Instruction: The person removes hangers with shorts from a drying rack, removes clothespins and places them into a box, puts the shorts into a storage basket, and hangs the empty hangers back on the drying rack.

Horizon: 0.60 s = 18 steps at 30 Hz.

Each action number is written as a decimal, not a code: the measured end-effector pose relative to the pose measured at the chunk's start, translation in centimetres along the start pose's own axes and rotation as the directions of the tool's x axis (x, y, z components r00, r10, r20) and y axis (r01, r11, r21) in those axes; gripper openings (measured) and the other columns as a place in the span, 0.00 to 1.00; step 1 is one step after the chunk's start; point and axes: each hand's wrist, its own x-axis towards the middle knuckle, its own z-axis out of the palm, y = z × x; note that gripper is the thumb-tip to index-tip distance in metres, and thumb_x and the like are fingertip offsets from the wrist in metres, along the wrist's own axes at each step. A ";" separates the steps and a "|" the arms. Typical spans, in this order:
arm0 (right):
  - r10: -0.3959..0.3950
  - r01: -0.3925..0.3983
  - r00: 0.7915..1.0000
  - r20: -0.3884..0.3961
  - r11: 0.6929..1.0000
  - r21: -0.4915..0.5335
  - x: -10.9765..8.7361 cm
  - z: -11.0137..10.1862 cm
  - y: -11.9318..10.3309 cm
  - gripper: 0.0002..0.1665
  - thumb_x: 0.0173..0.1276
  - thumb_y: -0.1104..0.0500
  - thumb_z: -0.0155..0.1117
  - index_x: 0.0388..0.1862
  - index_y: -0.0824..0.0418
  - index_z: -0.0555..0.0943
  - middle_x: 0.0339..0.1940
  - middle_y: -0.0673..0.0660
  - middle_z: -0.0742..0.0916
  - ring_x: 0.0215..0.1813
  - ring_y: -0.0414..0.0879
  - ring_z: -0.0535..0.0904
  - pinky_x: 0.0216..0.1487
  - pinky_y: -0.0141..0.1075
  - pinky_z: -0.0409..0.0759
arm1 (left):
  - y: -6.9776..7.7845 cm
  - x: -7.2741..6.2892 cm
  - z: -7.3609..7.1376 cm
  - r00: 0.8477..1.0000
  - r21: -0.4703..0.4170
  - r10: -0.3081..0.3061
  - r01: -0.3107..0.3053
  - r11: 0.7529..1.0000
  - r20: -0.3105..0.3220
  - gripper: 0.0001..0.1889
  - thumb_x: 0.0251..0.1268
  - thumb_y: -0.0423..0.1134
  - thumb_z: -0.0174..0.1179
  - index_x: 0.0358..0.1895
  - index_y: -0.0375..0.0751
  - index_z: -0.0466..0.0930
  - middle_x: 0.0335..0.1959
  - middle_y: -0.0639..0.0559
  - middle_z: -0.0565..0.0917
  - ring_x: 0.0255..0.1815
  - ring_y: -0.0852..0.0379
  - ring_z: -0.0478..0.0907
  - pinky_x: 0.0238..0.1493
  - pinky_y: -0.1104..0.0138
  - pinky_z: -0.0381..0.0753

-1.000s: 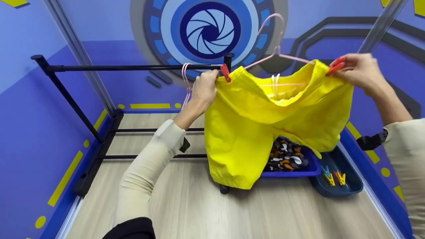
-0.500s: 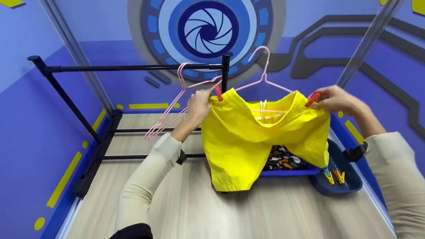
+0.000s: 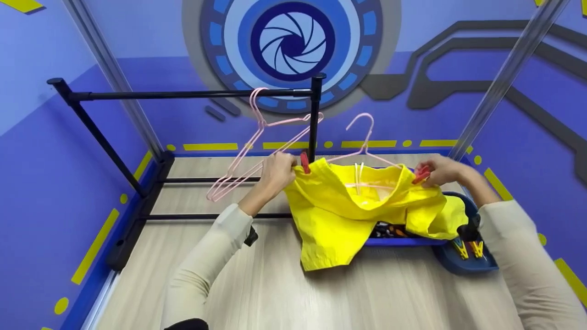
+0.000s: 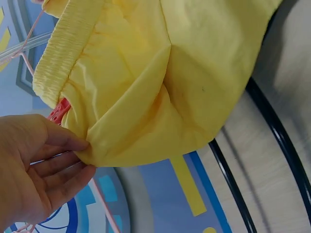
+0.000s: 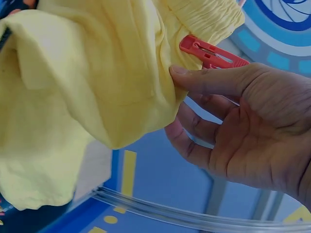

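Yellow shorts (image 3: 330,220) with an elastic waistband hang from a pink hanger (image 3: 366,137), clipped by a red clothespin (image 3: 305,162) on the left and another red clothespin (image 3: 421,174) on the right. My left hand (image 3: 279,173) pinches the shorts' cloth just below the left clothespin; the left wrist view shows thumb and fingertips at a fold. My right hand (image 3: 438,170) pinches the opposite side, thumb on the cloth beside the clothespin (image 5: 211,52) in the right wrist view. The lower right leg of the shorts drapes over the basins behind.
A black clothes rack (image 3: 192,94) stands at the left, with pink hangers (image 3: 259,133) on its bar. Behind the shorts sits a purple-blue basin (image 3: 394,242) with dark patterned cloth (image 3: 390,230). Right of it, a dark blue basin (image 3: 472,266) holds yellow clothespins (image 3: 477,249).
Both hands have lowered the shorts and hanger, and the right hand has come leftward. The right leg of the shorts now folds over the basins. The rack's hangers have come into fuller view.
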 end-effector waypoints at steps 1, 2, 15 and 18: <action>-0.005 0.005 1.000 -0.008 1.000 0.006 0.2 0.4 0.2 0.15 0.59 0.71 0.69 0.44 0.68 0.77 0.41 0.60 0.85 0.43 0.50 0.76 0.41 0.35 0.77 | -0.1 -0.1 0.2 1.000 0.001 0.017 -0.017 1.000 0.013 0.15 0.52 0.23 0.59 0.15 0.45 0.73 0.16 0.52 0.72 0.20 0.53 0.70 0.19 0.61 0.64; -0.020 0.020 1.000 -0.015 1.000 0.007 0.4 0.7 0.4 0.14 0.58 0.72 0.69 0.43 0.68 0.77 0.42 0.61 0.85 0.44 0.51 0.78 0.41 0.35 0.78 | -0.3 -0.3 0.4 0.999 -0.001 0.031 -0.031 1.000 0.025 0.16 0.52 0.23 0.59 0.15 0.45 0.71 0.16 0.52 0.71 0.21 0.54 0.67 0.20 0.62 0.61; -0.135 0.135 0.991 -0.002 0.991 0.012 0.7 2.7 2.0 0.14 0.65 0.72 0.67 0.49 0.71 0.79 0.46 0.68 0.87 0.48 0.55 0.83 0.49 0.37 0.85 | -1.3 -2.5 1.8 0.929 -0.053 0.171 -0.163 0.985 0.327 0.06 0.65 0.28 0.63 0.36 0.38 0.90 0.34 0.44 0.90 0.32 0.48 0.80 0.31 0.61 0.70; -0.133 0.131 0.991 0.025 0.987 0.093 0.1 2.3 1.9 0.20 0.72 0.63 0.65 0.60 0.68 0.78 0.55 0.67 0.86 0.56 0.55 0.82 0.59 0.41 0.84 | -1.3 -2.7 1.9 0.919 -0.051 0.158 -0.149 0.987 0.361 0.06 0.67 0.29 0.63 0.37 0.38 0.90 0.37 0.44 0.90 0.36 0.46 0.83 0.33 0.60 0.74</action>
